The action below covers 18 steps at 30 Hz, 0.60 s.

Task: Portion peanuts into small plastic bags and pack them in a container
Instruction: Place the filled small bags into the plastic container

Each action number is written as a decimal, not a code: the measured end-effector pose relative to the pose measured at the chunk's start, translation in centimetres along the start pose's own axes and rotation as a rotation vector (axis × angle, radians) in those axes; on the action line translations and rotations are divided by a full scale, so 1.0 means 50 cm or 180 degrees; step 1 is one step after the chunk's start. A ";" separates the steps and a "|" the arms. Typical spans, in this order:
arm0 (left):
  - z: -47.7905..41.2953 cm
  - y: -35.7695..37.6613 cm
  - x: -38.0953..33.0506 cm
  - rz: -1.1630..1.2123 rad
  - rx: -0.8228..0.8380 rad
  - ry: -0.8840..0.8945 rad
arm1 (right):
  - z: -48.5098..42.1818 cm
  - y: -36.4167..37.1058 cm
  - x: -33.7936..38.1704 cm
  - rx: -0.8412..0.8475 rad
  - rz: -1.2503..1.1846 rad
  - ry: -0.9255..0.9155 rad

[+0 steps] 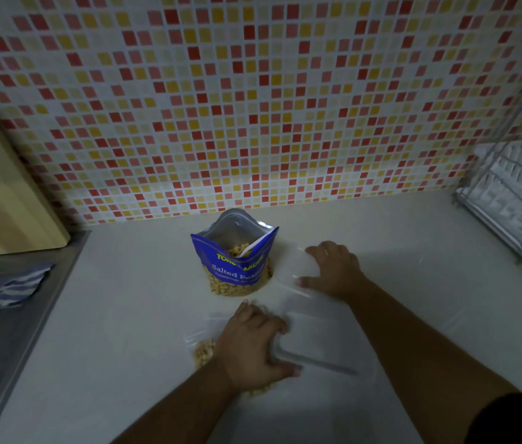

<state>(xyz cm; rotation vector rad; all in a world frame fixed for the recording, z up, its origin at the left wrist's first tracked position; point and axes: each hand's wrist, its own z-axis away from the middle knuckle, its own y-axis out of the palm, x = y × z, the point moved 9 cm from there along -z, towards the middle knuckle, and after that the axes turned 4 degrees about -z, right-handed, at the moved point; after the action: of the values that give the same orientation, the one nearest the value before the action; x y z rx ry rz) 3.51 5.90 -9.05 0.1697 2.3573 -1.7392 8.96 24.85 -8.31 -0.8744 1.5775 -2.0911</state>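
two hands were seen on the tabletop (125, 299): the right hand (333, 270) was laid flat, fingers spread, on clear plastic (288, 283); the left hand (250, 344) was pressed over a small bag of peanuts (203, 350), grip not discernible. the open peanut pouch (237, 267) was stood upright behind.

White countertop (144, 302), dim light. An open blue peanut pouch (236, 267) stands upright near the frame centre, with peanuts visible inside. At 6 o'clock from the pouch, the left hand (253, 344) rests palm down on a small clear bag (203, 346) holding peanuts. At 3 o'clock from the pouch, the right hand (333, 270) lies flat, fingers spread, on clear plastic (288, 283). Wooden board (6, 193) at 9 o'clock, striped cloth (3, 290) below it. Wire rack (515, 203) at 3 o'clock. Mosaic tile wall (253, 91) at 12 o'clock.
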 end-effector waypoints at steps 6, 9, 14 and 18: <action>0.014 -0.098 0.044 0.0335 -0.0696 -0.0432 | 0.069 -0.026 0.076 -0.0128 -0.0622 0.0281; 0.061 -0.124 0.154 0.0618 -0.0882 -0.1567 | 0.110 0.004 0.162 0.0115 -0.0615 -0.0360; 0.137 -0.052 0.259 0.1098 0.0971 -0.2734 | 0.133 0.088 0.262 0.0735 0.0669 -0.1109; 0.148 -0.017 0.247 0.0740 0.1703 -0.2441 | 0.120 0.137 0.281 0.0877 0.1245 -0.1132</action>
<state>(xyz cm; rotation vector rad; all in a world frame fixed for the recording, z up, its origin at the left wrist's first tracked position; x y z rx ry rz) -7.94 -1.79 -13.26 -0.1258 1.2728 -1.8342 2.22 9.65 -10.27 -0.7217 1.1355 -1.7100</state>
